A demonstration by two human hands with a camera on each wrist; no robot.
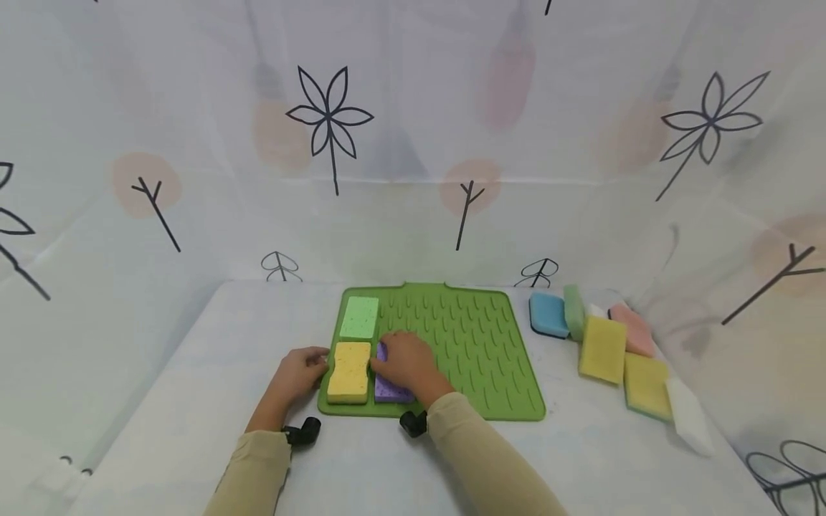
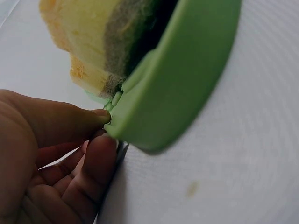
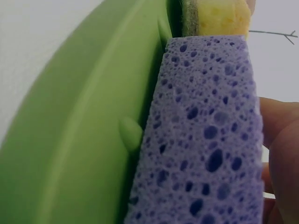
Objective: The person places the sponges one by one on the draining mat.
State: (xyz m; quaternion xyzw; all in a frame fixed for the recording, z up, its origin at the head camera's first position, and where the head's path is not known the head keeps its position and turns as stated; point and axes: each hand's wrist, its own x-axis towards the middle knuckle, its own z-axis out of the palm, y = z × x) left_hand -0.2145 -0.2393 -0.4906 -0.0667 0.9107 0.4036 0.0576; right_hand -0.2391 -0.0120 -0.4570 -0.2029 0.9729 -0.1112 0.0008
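A green silicone mat (image 1: 467, 355) with rows of raised nubs lies on the table. My left hand (image 1: 298, 376) pinches the mat's left edge between thumb and fingers, plain in the left wrist view. A purple sponge (image 1: 390, 393) full of pores lies on the mat, and my right hand (image 1: 408, 362) holds it from above, hiding its upper part. Right beside it on the left is a yellow sponge (image 1: 350, 369) with notched sides and a grey scouring layer (image 2: 119, 44) underneath. Behind the yellow one, a light green sponge (image 1: 359, 317) sits in the mat's far left corner.
At the right of the table lies a loose group: a blue sponge (image 1: 548, 314), a green one (image 1: 573, 312), two yellow sponges (image 1: 603, 350) and a pink one (image 1: 632, 330). Near them is a white piece (image 1: 689, 416). A patterned curtain (image 1: 400, 143) hangs behind the table.
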